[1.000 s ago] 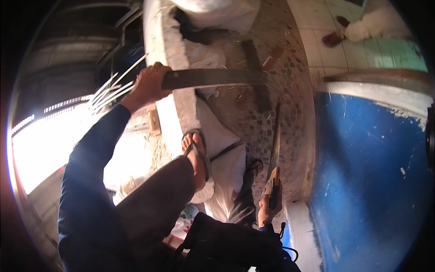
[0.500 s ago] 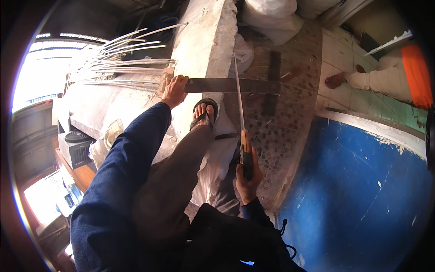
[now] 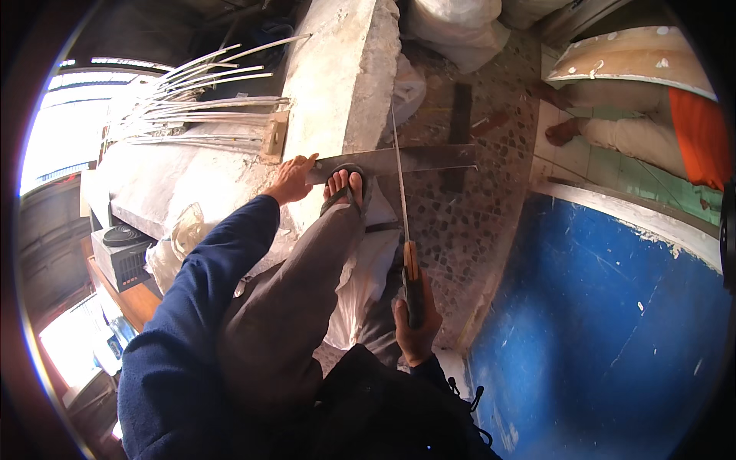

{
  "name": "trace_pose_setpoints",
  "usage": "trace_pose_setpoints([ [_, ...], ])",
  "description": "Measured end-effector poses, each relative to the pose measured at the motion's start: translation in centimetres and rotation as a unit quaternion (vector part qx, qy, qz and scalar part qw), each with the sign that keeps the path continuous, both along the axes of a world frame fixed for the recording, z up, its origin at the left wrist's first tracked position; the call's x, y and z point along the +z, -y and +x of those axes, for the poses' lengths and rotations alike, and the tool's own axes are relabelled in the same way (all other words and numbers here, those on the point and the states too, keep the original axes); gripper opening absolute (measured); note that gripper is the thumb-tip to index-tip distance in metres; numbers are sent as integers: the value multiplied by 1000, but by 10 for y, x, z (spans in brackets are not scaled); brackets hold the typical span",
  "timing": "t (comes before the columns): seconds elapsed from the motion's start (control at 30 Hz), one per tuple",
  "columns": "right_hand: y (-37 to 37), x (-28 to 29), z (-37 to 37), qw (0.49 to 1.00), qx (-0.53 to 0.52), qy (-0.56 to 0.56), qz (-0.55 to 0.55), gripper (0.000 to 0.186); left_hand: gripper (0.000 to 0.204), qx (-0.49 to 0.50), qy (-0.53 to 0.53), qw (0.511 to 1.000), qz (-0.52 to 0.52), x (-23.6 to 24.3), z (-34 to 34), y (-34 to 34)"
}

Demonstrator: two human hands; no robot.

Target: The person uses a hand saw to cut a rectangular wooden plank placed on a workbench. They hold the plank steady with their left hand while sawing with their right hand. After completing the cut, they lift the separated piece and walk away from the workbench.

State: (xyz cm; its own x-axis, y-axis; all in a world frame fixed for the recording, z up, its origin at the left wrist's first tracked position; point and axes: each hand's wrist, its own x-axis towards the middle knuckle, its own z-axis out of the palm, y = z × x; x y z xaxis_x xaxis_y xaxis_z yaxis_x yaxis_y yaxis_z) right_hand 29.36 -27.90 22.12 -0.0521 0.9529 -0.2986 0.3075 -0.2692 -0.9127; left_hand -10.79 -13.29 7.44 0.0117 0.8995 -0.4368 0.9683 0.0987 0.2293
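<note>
My right hand (image 3: pixel 419 326) is wrapped round the handle of a handsaw (image 3: pixel 412 264), whose thin blade points away from me. The blade crosses a flat dark board (image 3: pixel 437 157) that sticks out past the edge of a pale concrete ledge (image 3: pixel 326 100). My left hand (image 3: pixel 291 180) grips the board's left end on the ledge. Between my hands, my sandalled foot (image 3: pixel 343 184) rests on the ledge and overlaps the board's near edge; how firmly it presses cannot be told.
Several thin pale rods (image 3: pixel 207 111) lie left, by a small wooden block (image 3: pixel 274 136). White sacks (image 3: pixel 460 31) stand at the far side. A blue panel (image 3: pixel 598 307) fills the right. Another person's legs (image 3: pixel 621 138) show at far right, beneath a curved wooden panel (image 3: pixel 636 57).
The saw and my right hand have come back toward me. My left hand has shifted nearer, and the board now slants. At right, the wooden panel has come further into view above the other person's legs.
</note>
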Motion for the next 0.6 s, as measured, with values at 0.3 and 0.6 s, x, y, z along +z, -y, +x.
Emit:
trace_pose_setpoints([
  [0.3,-26,25,-22,998,-15,-5,-56,68,61,-102,31,994,37,-3,85,-64],
  [0.6,-10,28,-14,984,-86,-83,-134,69,74,409,-11,896,174,-46,-45,17],
])
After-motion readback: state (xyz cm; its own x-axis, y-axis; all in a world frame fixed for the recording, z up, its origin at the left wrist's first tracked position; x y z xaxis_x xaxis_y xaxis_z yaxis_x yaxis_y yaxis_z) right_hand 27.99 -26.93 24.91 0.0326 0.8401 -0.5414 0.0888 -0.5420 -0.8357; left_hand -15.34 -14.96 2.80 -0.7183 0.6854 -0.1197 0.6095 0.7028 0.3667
